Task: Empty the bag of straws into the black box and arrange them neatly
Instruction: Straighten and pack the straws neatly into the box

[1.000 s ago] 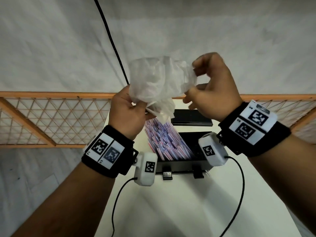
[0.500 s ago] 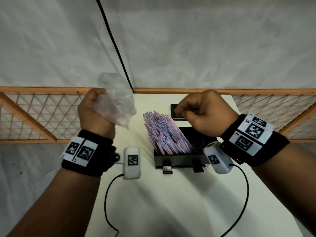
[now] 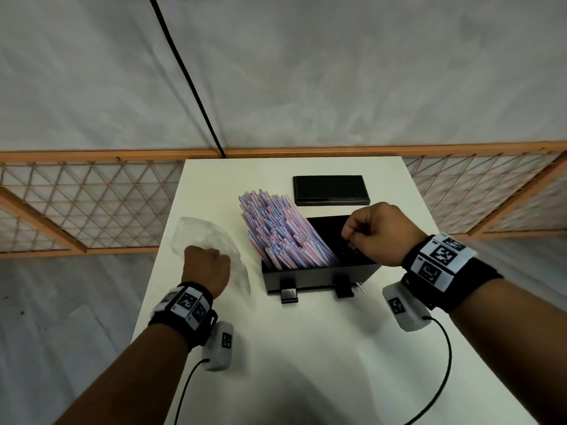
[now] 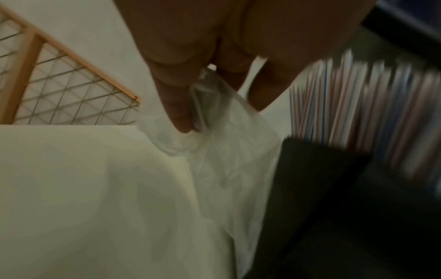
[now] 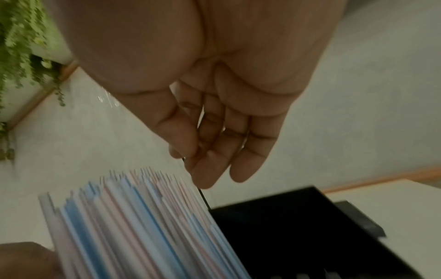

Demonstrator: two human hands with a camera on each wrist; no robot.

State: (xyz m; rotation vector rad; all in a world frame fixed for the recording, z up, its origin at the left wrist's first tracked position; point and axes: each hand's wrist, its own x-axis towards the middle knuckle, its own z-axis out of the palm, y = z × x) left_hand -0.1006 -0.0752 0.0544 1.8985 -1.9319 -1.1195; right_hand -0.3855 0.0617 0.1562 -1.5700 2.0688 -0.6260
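A bundle of pink, blue and white straws (image 3: 282, 231) stands leaning to the left in the open black box (image 3: 319, 276) at the middle of the white table (image 3: 306, 348). My left hand (image 3: 205, 265) pinches the crumpled, empty clear bag (image 3: 211, 237) low over the table, left of the box. In the left wrist view the bag (image 4: 229, 151) hangs from thumb and fingers beside the box (image 4: 310, 169). My right hand (image 3: 368, 234) hovers over the box's right, straw-free part. In the right wrist view its fingers (image 5: 238, 151) are loosely curled and hold nothing, above the straws (image 5: 133, 226).
The box's black lid (image 3: 330, 190) lies flat behind the box. A wooden lattice fence (image 3: 76, 207) runs along the table's far edge on both sides. A black cable (image 3: 190, 78) crosses the floor beyond. Two latches stick out of the box's front.
My left hand has carried the bag from above the box down and to the left, near the table. My right hand let go of the bag and sank over the box.
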